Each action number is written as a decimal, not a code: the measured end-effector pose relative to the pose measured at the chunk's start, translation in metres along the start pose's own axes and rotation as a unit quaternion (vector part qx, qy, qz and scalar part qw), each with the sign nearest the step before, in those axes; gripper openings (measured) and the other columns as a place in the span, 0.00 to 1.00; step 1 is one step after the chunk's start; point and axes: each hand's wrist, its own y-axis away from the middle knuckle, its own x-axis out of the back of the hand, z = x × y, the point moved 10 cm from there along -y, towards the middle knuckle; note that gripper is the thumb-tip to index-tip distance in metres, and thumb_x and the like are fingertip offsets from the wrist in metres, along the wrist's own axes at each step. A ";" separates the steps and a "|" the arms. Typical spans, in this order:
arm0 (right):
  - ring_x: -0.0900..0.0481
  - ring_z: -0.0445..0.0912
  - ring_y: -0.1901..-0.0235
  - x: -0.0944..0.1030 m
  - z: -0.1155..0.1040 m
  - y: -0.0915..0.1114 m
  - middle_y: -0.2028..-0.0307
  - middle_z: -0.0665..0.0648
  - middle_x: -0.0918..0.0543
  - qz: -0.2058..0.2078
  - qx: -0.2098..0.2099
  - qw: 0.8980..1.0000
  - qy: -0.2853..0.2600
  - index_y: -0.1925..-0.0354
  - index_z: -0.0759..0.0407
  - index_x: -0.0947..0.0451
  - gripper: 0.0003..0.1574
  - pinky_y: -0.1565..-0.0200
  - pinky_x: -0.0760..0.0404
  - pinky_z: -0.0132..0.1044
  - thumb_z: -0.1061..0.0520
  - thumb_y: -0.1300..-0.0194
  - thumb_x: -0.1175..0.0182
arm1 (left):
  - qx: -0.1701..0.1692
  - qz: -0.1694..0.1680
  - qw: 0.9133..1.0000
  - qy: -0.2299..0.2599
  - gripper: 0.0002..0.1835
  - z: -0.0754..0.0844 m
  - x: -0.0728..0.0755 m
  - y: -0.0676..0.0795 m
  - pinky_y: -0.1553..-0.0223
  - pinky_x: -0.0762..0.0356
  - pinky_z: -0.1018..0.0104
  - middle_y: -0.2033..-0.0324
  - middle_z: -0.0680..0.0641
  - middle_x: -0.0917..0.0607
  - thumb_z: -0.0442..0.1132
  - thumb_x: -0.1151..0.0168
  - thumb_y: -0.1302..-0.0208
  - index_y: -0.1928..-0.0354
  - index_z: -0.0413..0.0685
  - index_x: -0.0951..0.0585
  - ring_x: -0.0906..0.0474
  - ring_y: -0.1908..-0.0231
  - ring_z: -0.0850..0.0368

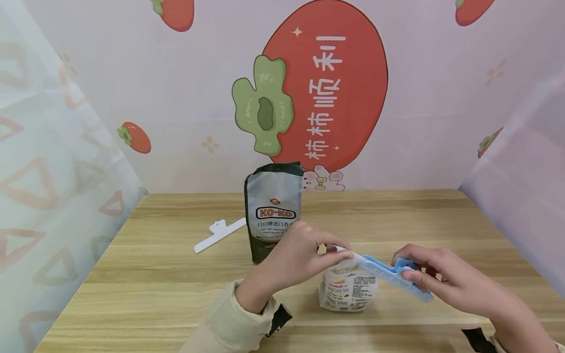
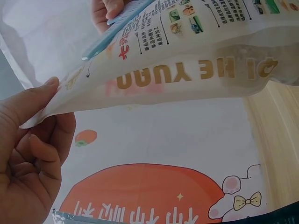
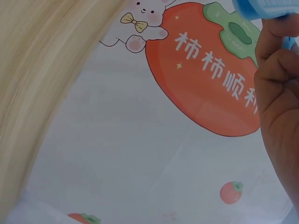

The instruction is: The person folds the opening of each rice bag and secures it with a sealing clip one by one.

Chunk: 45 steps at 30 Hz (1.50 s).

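A small white printed food bag stands on the table, its top edge pulled up. My left hand pinches a top corner of it between thumb and fingers, which the left wrist view shows close up on the bag. Across the bag's top lies a light blue bag clip with a ruler-like scale on its bar, slanting down to the right. My right hand grips this clip by its handle. In the right wrist view only an end of the clip shows above the fingers.
Behind my left hand a silver and dark green KO-KO rice bag stands upright. A white bag clip lies to its left on the wooden table. Printed cloth hangs behind and at both sides.
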 end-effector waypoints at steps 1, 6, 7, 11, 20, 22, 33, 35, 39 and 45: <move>0.31 0.31 0.80 0.000 0.000 0.000 0.75 0.43 0.24 0.002 0.002 1.000 0.001 0.49 0.50 0.27 0.24 0.78 0.31 0.23 0.76 0.34 0.46 | 0.007 -0.005 1.000 0.007 0.05 -0.002 -0.001 0.000 0.78 0.37 0.80 0.75 0.54 0.13 0.39 0.30 0.38 0.64 0.47 0.11 0.31 0.78 0.74; 0.32 0.30 0.80 0.003 0.002 0.001 0.76 0.44 0.25 0.021 0.008 1.000 0.011 0.50 0.50 0.26 0.25 0.80 0.33 0.22 0.76 0.36 0.44 | 0.062 -0.040 0.996 0.051 0.07 -0.019 -0.003 0.003 0.78 0.32 0.77 0.73 0.55 0.14 0.41 0.29 0.39 0.60 0.49 0.11 0.28 0.76 0.70; 0.32 0.30 0.80 0.003 0.003 0.001 0.76 0.43 0.25 0.023 0.003 1.000 0.011 0.50 0.49 0.26 0.25 0.80 0.33 0.22 0.76 0.36 0.44 | 0.078 -0.048 0.994 0.060 0.07 -0.024 -0.004 0.005 0.77 0.30 0.76 0.73 0.56 0.14 0.41 0.28 0.40 0.61 0.50 0.11 0.27 0.75 0.69; 0.32 0.30 0.80 0.002 0.005 0.000 0.75 0.43 0.25 0.029 0.001 0.999 0.014 0.51 0.49 0.26 0.25 0.80 0.33 0.22 0.76 0.37 0.43 | 0.128 -0.070 0.985 0.091 0.05 -0.041 -0.007 0.015 0.74 0.25 0.74 0.71 0.58 0.13 0.42 0.26 0.42 0.65 0.52 0.13 0.22 0.71 0.71; 0.28 0.32 0.77 0.004 0.005 -0.002 0.74 0.44 0.24 0.043 0.007 0.999 0.017 0.50 0.50 0.26 0.26 0.78 0.30 0.22 0.76 0.37 0.43 | 0.127 -0.044 0.986 0.101 0.03 -0.046 -0.006 0.017 0.77 0.28 0.75 0.73 0.55 0.12 0.39 0.28 0.40 0.70 0.49 0.12 0.26 0.76 0.70; 0.28 0.33 0.77 0.004 0.006 -0.002 0.73 0.45 0.24 0.047 0.014 0.999 0.012 0.50 0.51 0.26 0.26 0.78 0.31 0.22 0.77 0.37 0.43 | 0.124 -0.039 0.987 0.099 0.02 -0.045 -0.005 0.016 0.77 0.27 0.75 0.72 0.54 0.11 0.38 0.28 0.40 0.69 0.48 0.11 0.26 0.76 0.70; 0.33 0.28 0.80 0.005 0.000 -0.006 0.74 0.43 0.26 0.046 0.012 0.999 0.003 0.51 0.49 0.26 0.26 0.79 0.32 0.20 0.77 0.36 0.44 | 0.123 -0.034 0.987 0.099 0.02 -0.043 -0.004 0.016 0.77 0.27 0.75 0.69 0.51 0.09 0.36 0.28 0.41 0.66 0.46 0.10 0.25 0.76 0.71; 0.33 0.29 0.80 0.004 0.000 -0.007 0.74 0.44 0.26 0.046 0.029 0.998 -0.012 0.51 0.51 0.26 0.26 0.79 0.32 0.20 0.78 0.37 0.45 | 0.119 -0.037 0.987 0.099 0.03 -0.041 -0.005 0.016 0.77 0.28 0.75 0.69 0.51 0.09 0.36 0.28 0.41 0.66 0.46 0.10 0.26 0.76 0.71; 0.33 0.30 0.81 0.002 0.002 -0.009 0.74 0.44 0.26 0.046 0.038 0.998 -0.021 0.50 0.52 0.26 0.26 0.80 0.32 0.21 0.79 0.38 0.45 | 0.112 -0.042 0.989 0.090 0.03 -0.039 -0.006 0.017 0.78 0.29 0.75 0.69 0.51 0.09 0.37 0.28 0.40 0.66 0.46 0.10 0.27 0.77 0.71; 0.33 0.29 0.81 0.002 -0.001 -0.011 0.74 0.44 0.26 0.058 0.038 0.998 -0.011 0.50 0.52 0.25 0.27 0.80 0.33 0.21 0.79 0.38 0.44 | 0.104 -0.042 0.990 0.087 0.03 -0.038 -0.007 0.016 0.78 0.30 0.76 0.69 0.51 0.09 0.36 0.28 0.41 0.66 0.46 0.10 0.28 0.77 0.71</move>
